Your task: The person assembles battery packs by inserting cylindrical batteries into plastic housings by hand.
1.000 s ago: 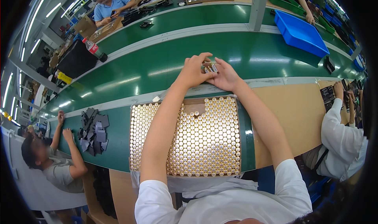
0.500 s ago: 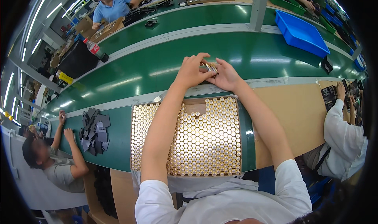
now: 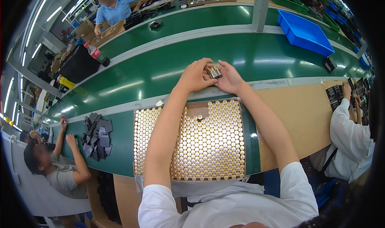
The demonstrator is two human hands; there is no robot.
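A small group of gold-and-dark cylindrical batteries [image 3: 214, 72] sits between my two hands, above the green belt just beyond the box. My left hand [image 3: 194, 76] curls round them from the left, its fingertips at their upper side. From the right my right hand [image 3: 230, 79] cups the same batteries, its palm turned up and thumb raised. Below my hands a shallow carton of batteries [image 3: 208, 147] stands packed with upright cells, their round ends facing up. A gap with bare cardboard shows at its far edge. My left forearm covers part of the rows.
Grey-black flat pieces [image 3: 97, 135] lie heaped left of the carton. Brown board [image 3: 294, 119] covers the bench at right. Across the green belt [image 3: 160, 73] are a blue tray [image 3: 305, 33], a metal post [image 3: 261, 9] and a cola bottle [image 3: 96, 53]. Co-workers sit around.
My hands have come slightly nearer and turned, so the batteries now show side by side between them. Across the belt, a co-worker in blue has stretched an arm out to the right.
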